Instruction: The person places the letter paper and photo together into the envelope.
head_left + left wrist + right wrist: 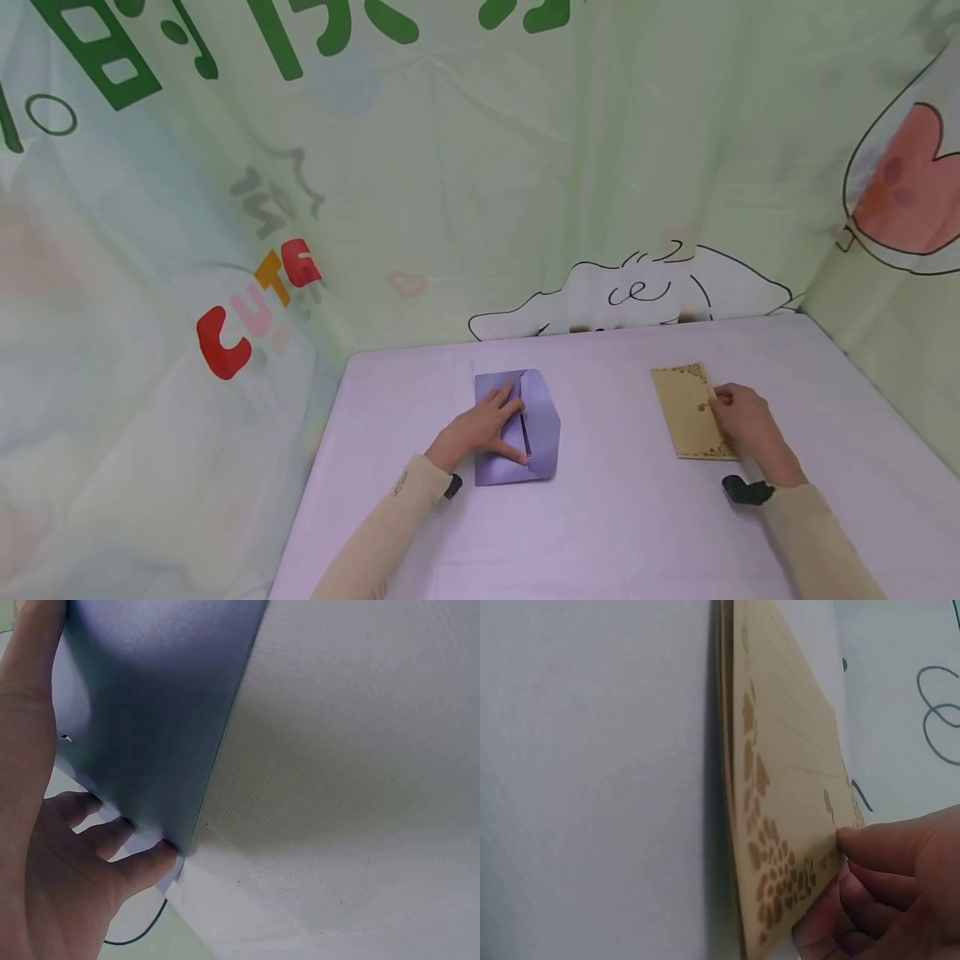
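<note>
Cream left sleeve point(375, 546) and right sleeve point(825, 542)
Small dark lettering point(401, 483), too small to read, marks the left one, lower centre; black wrist pieces, perhaps cameras: left piece point(453, 487) and larger, rounded right piece point(747, 491), lower right.

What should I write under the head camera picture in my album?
Left hand on a purple envelope, right hand pinching a tan card by its edge.

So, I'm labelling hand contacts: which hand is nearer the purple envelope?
Left. The left hand rests on the purple envelope, fingers spread; the right hand is away to its right, pinching the edge of the tan card.
</note>
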Action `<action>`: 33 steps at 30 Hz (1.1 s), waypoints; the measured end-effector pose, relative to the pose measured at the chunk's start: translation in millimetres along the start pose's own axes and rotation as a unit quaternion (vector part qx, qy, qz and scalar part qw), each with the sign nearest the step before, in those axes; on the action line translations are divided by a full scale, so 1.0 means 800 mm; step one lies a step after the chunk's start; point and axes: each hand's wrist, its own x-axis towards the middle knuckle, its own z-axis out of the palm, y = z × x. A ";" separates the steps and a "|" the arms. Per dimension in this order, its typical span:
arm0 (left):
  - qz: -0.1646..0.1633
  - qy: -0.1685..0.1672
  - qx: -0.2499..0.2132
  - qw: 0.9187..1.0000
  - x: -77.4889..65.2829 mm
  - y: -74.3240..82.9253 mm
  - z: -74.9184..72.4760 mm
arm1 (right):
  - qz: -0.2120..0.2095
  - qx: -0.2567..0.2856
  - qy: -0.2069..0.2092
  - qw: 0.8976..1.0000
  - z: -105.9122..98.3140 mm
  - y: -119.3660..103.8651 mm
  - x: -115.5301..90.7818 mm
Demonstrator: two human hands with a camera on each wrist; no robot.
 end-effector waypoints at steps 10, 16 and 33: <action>-0.007 -0.003 -0.014 1.000 0.001 0.000 0.004 | 0.014 0.012 -0.005 1.000 -0.006 0.015 0.006; -0.011 -0.005 -0.015 1.000 0.000 0.003 0.000 | 0.009 0.024 -0.005 1.000 -0.006 0.019 0.006; -0.011 -0.006 -0.013 1.000 0.001 0.001 0.000 | 0.013 0.057 -0.010 0.998 0.003 0.002 0.001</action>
